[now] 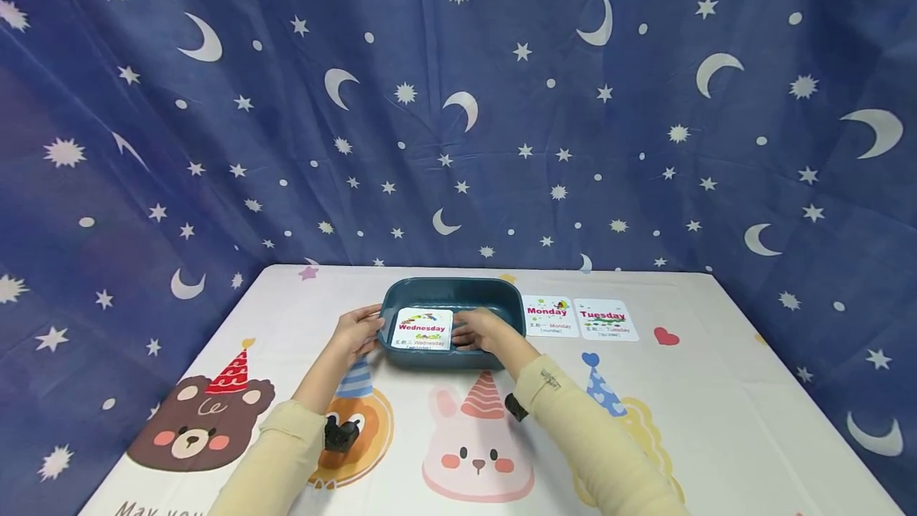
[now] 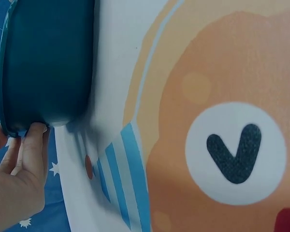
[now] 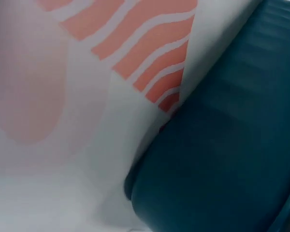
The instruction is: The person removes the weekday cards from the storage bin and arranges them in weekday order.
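A dark teal plastic basin [image 1: 447, 360] stands on the table, its side wall filling much of the right wrist view. My left hand [image 1: 358, 331] grips its left end; in the left wrist view, thumb and fingers close round the rim of the basin [image 2: 46, 58]. Over the basin's opening, my right hand [image 1: 483, 330] holds the right edge of a white "Wednesday" card [image 1: 423, 330], printed side up. The right fingertips are partly hidden, and that hand is out of the right wrist view. To the right lie a "Monday" card [image 1: 550, 317] and a "Tuesday" card [image 1: 606, 320], side by side.
A white tablecloth [image 1: 716, 420] with cartoon animals covers the table. Behind it hangs a blue curtain [image 1: 401, 142] with moons and stars. Dark wrist-worn devices show at the left wrist [image 1: 341, 435] and right wrist [image 1: 516, 407].
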The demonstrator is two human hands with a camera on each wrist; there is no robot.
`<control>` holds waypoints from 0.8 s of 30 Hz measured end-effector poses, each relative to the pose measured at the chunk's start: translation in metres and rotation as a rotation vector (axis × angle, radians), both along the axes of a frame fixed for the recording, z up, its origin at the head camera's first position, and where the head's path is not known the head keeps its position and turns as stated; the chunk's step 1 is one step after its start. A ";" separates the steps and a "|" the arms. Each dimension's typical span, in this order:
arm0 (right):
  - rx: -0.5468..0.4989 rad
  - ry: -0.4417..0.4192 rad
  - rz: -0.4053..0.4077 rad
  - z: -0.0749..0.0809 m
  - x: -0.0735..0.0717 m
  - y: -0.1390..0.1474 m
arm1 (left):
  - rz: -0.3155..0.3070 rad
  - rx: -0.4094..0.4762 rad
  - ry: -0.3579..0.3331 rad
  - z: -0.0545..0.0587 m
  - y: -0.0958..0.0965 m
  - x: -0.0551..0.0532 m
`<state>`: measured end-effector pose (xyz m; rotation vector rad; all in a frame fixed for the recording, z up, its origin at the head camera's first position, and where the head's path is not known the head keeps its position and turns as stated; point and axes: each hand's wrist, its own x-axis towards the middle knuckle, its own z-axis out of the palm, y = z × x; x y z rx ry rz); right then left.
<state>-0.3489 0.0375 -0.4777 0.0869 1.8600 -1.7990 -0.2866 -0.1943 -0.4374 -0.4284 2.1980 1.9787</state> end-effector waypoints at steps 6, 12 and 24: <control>-0.171 -0.141 -0.083 -0.024 -0.023 -0.002 | 0.004 0.000 0.000 0.001 0.003 0.000; -0.248 -0.219 -0.183 -0.079 -0.064 -0.003 | 0.003 -0.007 -0.007 0.001 0.002 0.001; 0.036 -0.030 -0.225 -0.083 -0.069 -0.024 | -0.003 0.012 0.011 -0.001 -0.001 0.000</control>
